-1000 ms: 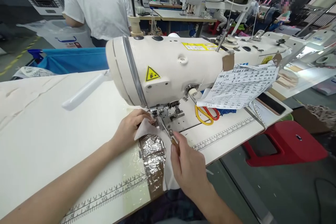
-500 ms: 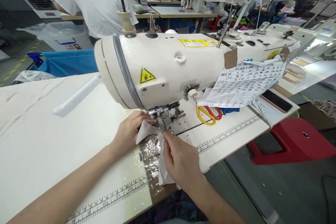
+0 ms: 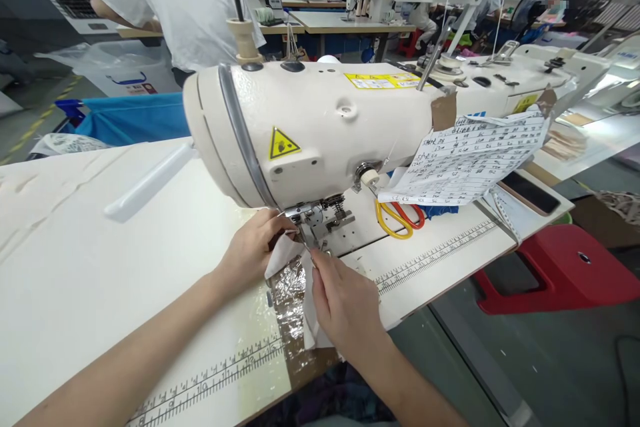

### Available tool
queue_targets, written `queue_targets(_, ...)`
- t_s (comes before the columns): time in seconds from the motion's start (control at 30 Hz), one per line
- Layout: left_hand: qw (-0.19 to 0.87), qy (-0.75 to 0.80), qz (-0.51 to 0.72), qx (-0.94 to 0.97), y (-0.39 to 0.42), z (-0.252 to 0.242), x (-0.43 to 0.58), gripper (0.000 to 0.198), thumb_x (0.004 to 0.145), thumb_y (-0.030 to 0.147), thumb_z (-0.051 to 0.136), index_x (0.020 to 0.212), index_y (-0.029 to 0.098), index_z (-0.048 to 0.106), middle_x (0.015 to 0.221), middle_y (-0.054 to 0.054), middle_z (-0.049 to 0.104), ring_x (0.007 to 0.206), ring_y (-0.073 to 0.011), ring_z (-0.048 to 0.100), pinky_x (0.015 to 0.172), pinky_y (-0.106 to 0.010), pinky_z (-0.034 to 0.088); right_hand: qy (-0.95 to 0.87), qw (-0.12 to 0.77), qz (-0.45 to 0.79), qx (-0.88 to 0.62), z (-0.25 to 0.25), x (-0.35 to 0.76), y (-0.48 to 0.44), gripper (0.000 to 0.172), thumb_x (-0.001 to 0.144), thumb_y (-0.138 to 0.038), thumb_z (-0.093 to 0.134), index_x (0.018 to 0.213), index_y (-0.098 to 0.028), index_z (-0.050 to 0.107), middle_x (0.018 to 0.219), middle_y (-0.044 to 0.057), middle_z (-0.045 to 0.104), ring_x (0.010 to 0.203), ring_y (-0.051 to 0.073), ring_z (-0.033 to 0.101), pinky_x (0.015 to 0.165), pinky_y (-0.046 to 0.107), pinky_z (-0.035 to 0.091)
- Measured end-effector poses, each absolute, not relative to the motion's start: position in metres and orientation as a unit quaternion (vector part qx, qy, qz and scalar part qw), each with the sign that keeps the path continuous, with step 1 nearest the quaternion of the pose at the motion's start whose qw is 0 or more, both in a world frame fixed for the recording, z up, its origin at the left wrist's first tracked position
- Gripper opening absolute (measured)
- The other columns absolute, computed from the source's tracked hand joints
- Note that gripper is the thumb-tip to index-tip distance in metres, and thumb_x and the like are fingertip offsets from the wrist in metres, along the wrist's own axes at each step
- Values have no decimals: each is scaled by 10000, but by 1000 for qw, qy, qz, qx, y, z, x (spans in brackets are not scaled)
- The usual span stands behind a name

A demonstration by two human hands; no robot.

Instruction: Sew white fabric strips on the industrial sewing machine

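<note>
A piece of white fabric lies under the needle area of a white sewing machine. With fingers bent, my left hand pinches the fabric's left side, close against the presser foot. My right hand is closed just in front of the foot, around a thin metal tool whose tip points at the needle area; its exact kind is hard to make out. A strip of the fabric hangs down beside the right fingers, over a brown, shiny taped patch of the table.
Yellow-and-red-handled scissors lie right of the needle area. A handwritten sheet hangs from the machine arm. A phone rests farther right, above a red stool. Printed rulers run along the table edge. Another person stands behind.
The fabric's left flap has shifted slightly right and inward, and my left hand has moved a little with it. My right hand stays nearly in place. The view has shifted slightly.
</note>
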State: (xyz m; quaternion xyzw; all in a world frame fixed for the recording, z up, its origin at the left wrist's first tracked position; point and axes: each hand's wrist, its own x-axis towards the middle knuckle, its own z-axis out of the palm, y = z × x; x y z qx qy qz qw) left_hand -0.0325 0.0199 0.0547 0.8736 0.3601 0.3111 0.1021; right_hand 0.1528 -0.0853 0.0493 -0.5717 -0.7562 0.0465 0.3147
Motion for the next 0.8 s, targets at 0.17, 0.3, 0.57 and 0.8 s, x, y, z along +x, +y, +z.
queue_targets(0.17, 130, 360, 310, 870, 24, 56, -35, 297, 1013, 434, 457, 937, 197, 619, 915, -66, 680, 804, -194, 621, 681, -302, 502, -762, 319, 45, -562, 51, 153, -87, 332, 1031, -137, 379, 1281, -115, 596, 938, 69, 721, 767, 203, 687, 580, 301, 441)
queue_targets(0.3, 161, 367, 315, 861, 25, 58, -38, 359, 1000, 514, 476, 901, 206, 632, 919, -60, 697, 816, -198, 644, 684, -304, 520, -757, 324, 54, -565, 51, 153, -87, 334, 1029, -141, 368, 1269, -99, 596, 903, 74, 720, 737, 204, 692, 557, 296, 438)
queue_targets(0.57, 41, 303, 331, 893, 21, 53, -35, 148, 1011, 249, 507, 912, 191, 601, 933, -62, 694, 821, -190, 625, 694, -310, 516, -754, 311, 44, -577, 49, 150, -82, 300, 1015, -128, 413, 1242, -100, 607, 940, 83, 743, 722, 199, 716, 520, 290, 429)
queue_targets(0.8, 41, 230, 268, 935, 21, 62, -45, 252, 1027, 233, 420, 1089, 151, 650, 1071, -119, 650, 960, -224, 624, 780, -358, 558, -732, 355, 99, -572, 54, 164, -118, 252, 1013, -145, 404, 1207, -138, 565, 889, 67, 732, 672, 196, 693, 550, 279, 436)
